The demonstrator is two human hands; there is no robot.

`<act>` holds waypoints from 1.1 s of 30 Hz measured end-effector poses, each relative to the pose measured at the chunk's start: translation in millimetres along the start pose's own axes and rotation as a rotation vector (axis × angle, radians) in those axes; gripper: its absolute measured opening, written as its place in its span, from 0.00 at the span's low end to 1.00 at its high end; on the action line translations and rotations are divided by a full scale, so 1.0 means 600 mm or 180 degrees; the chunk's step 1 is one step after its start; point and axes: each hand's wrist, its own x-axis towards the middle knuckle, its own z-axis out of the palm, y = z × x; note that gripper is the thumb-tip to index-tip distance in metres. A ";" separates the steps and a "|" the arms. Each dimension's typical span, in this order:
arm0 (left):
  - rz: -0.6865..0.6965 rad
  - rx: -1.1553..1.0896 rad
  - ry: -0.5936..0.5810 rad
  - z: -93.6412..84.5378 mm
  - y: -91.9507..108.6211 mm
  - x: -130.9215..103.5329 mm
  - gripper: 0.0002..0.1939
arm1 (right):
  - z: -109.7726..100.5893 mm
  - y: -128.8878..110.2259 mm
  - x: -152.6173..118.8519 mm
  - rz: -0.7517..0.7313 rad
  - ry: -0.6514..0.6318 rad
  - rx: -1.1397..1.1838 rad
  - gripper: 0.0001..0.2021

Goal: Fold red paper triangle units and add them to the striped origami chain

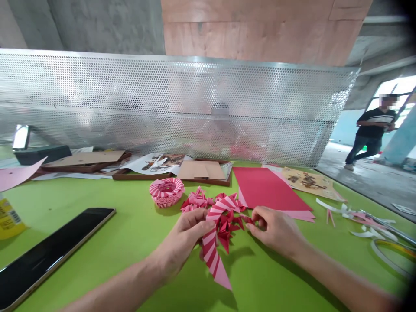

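Observation:
My left hand is closed on a curved strip of folded paper, striped pink and red, its pointed tail hanging toward me. Opposite it, my right hand pinches a small red folded paper piece between thumb and fingertips, close to the strip's right side. Behind and beneath the strip lies a pile of folded red and pink paper pieces, partly hidden by it. A round pink-and-white folded paper ring sits on the green table, left of that pile.
A black smartphone lies at left. Red paper sheets sit at back right, near paper scraps and a tape roll. Shallow trays line the perforated metal panel. A person stands far right.

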 end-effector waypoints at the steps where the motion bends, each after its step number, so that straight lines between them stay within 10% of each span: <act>1: 0.0002 0.0008 0.0011 0.000 0.000 0.000 0.04 | 0.003 0.003 0.000 -0.0046 -0.0041 -0.0052 0.06; 14: 0.0053 0.0006 0.0062 0.000 0.002 0.003 0.05 | -0.008 -0.009 -0.011 -0.0679 -0.0467 0.0155 0.07; 33: 0.0025 0.0018 0.0287 0.006 0.008 -0.003 0.07 | 0.014 0.014 -0.002 -0.0193 -0.0092 0.0423 0.04</act>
